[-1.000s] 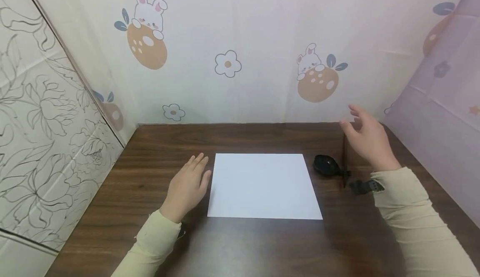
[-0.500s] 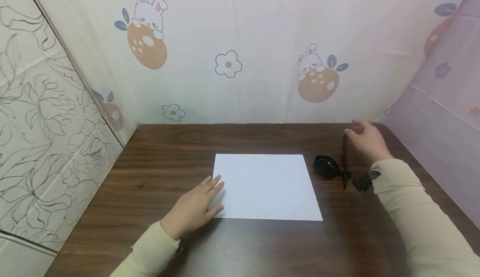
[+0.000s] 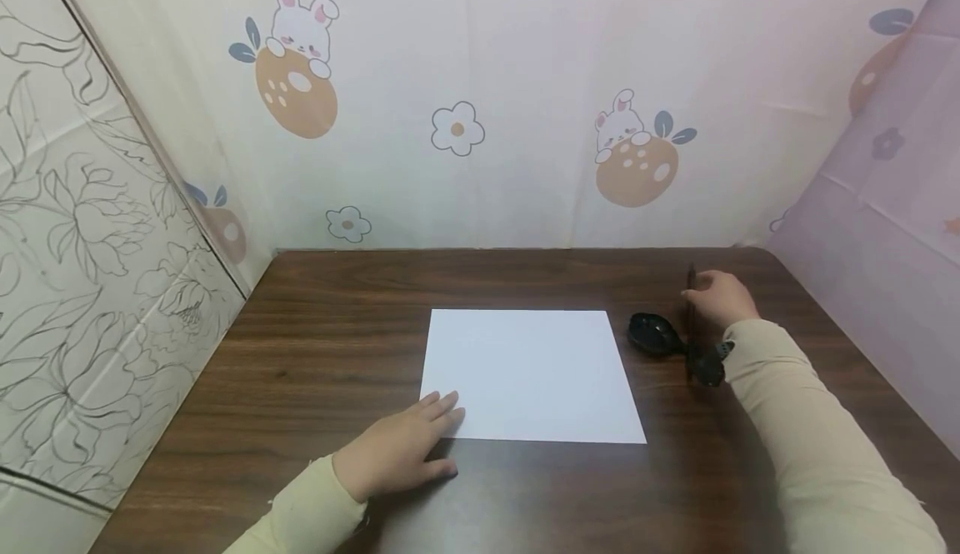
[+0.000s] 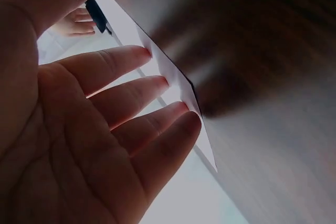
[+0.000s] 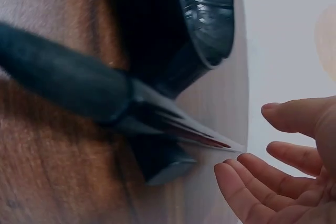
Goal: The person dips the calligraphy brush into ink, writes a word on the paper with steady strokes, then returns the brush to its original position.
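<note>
Both hands have moved since the earlier frames: the left hand (image 3: 401,447) from beside the left edge of the paper to its near left corner, the right hand (image 3: 722,297) down and nearer to the person, beside the slender tool. Head view: full layout of the brown table (image 3: 547,496), backed by the printed wall covering (image 3: 517,37), with the white paper (image 3: 532,375) near the middle, the black dish (image 3: 653,335) just to its right, and the tool beyond the dish, its length running toward the wall. Right wrist view: detail too small to read from the head; the tool (image 5: 63,77) has a thick dark handle and a tapering pale point, and lies across the stem of the dish, whose inner wall is ridged and glossy. Left wrist view: palm and finger undersides, with finger shadows on the wood. Edges and room: broad tabletop extends left of the paper and along its near edge; a narrow strip separates paper and dish. Pose: left hand released, palm down, fingers extended over the paper's corner, thumb spread out over the wood. Right hand also released, fingers loosely bent, thumb held apart from them; its fingertips are next to the tool's point in the right wrist view, though whether they touch it cannot be told.
</note>
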`<move>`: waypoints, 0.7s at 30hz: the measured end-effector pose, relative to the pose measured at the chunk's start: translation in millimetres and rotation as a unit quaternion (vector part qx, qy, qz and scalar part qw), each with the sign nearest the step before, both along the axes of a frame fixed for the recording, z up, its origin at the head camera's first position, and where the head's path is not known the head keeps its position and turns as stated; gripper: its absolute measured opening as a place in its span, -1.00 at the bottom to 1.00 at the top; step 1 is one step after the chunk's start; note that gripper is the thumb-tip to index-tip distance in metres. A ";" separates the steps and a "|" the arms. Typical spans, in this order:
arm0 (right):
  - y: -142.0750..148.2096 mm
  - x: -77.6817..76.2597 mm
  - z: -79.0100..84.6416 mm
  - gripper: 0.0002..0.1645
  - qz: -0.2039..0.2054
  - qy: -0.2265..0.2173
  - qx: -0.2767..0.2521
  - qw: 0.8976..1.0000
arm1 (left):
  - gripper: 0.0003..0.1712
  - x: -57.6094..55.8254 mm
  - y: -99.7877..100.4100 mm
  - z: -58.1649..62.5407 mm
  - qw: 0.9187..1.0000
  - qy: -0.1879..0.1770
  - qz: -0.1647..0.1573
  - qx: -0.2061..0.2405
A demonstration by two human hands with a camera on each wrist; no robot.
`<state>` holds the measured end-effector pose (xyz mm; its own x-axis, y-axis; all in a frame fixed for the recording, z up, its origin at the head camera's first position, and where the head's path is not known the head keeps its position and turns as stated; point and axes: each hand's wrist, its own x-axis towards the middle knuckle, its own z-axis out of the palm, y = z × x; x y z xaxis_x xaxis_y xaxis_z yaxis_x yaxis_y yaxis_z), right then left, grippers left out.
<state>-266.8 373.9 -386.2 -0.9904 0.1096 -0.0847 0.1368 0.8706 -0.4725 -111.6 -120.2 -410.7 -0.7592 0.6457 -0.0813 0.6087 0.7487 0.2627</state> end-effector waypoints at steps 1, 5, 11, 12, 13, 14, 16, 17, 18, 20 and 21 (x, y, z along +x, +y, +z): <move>0.6 -0.7 -1.6 -0.25 0.000 -0.004 0.004 1.000 | -0.26 0.4 0.5 -0.5 1.000 -0.002 -0.001 0.000; 4.1 -4.5 -9.0 -0.26 -0.008 -0.017 0.010 1.000 | -0.27 0.8 2.8 -1.7 1.000 -0.002 -0.001 0.000; 8.9 -6.7 -18.3 -0.33 -0.019 -0.033 0.008 0.999 | -0.26 0.9 4.5 -2.4 1.000 -0.001 -0.001 -0.001; 9.3 -6.8 -19.0 -0.35 -0.019 -0.035 0.008 0.999 | -0.26 1.2 4.7 -2.4 1.000 -0.002 0.000 -0.001; 9.3 -6.8 -19.4 -0.37 -0.020 -0.035 0.008 0.999 | -0.26 1.4 4.9 -2.7 1.000 -0.003 0.001 0.000; 9.1 -6.8 -19.6 -0.39 -0.019 -0.035 0.008 0.999 | -0.25 1.7 5.2 -2.7 1.000 -0.004 0.002 0.002; 8.4 -6.6 -19.4 -0.42 -0.023 -0.038 0.005 0.999 | -0.24 2.4 6.0 -3.0 1.000 -0.007 0.003 0.004; 7.6 -6.3 -18.9 -0.42 -0.024 -0.039 0.002 0.999 | -0.24 2.5 6.3 -3.2 1.000 -0.007 0.004 0.005; 7.2 -6.1 -18.7 -0.42 -0.025 -0.041 -0.002 0.999 | -0.23 2.8 6.6 -3.3 1.000 -0.007 0.004 0.005; 6.6 -5.8 -18.0 -0.42 -0.026 -0.042 -0.008 0.999 | -0.23 3.0 7.4 -3.5 1.000 -0.007 0.004 0.004; 6.6 -5.7 -17.6 -0.42 -0.026 -0.042 -0.010 0.999 | -0.22 3.1 7.8 -3.5 1.000 -0.007 0.004 0.003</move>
